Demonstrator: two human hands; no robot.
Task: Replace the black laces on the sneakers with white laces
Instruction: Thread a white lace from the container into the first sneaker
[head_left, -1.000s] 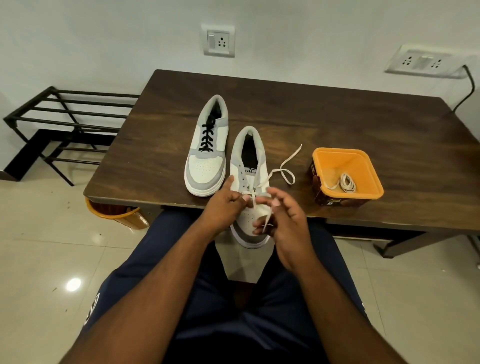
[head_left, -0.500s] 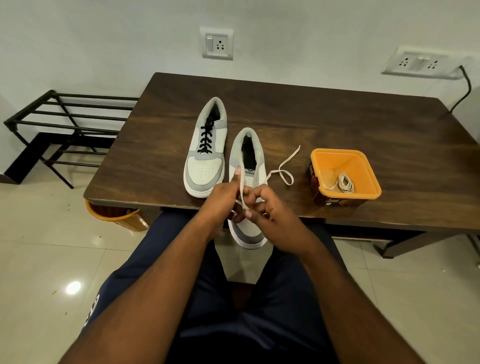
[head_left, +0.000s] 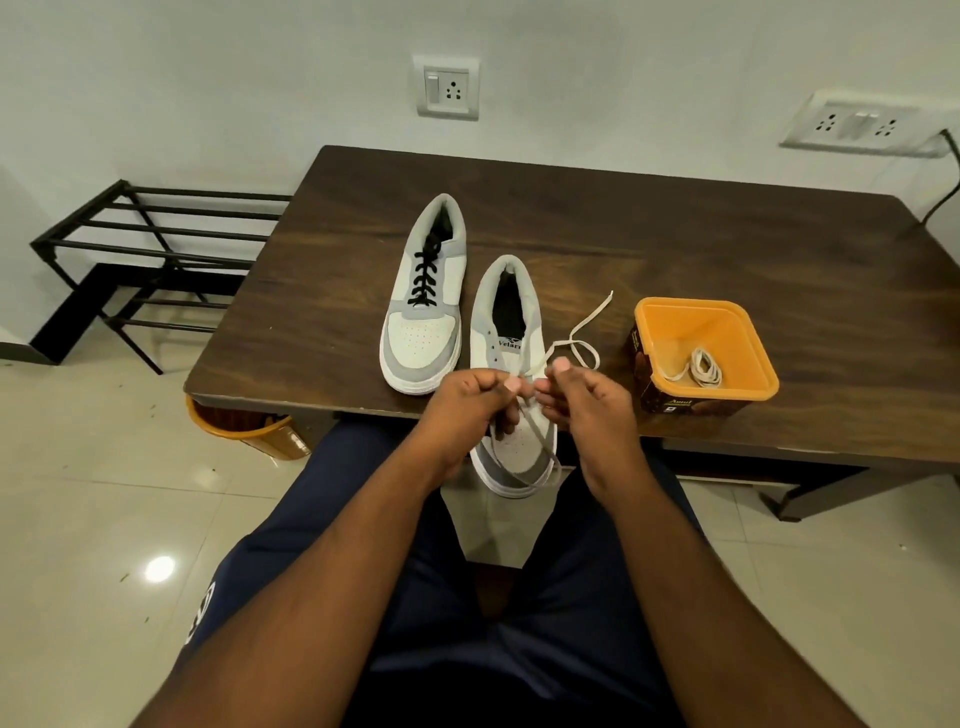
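Two white-and-grey sneakers lie on the dark wooden table (head_left: 675, 239). The left sneaker (head_left: 423, 317) carries black laces. The right sneaker (head_left: 511, 374) hangs with its toe over the front edge and has a white lace (head_left: 582, 338) partly threaded. One end trails to the right on the table. Another part loops down past the toe. My left hand (head_left: 467, 405) and my right hand (head_left: 582, 400) both pinch the white lace above the shoe's eyelets, thumbs close together. A second coiled white lace (head_left: 701, 366) lies in the orange tub (head_left: 748, 384).
A black metal rack (head_left: 150, 254) stands left of the table. An orange bin (head_left: 249, 428) sits under the table's front left corner. Wall sockets are behind the table. My legs in dark trousers are below the table edge.
My hands have risen a little and spread apart, drawing the white lace up from the right sneaker. A loop of lace now hangs below the toe.
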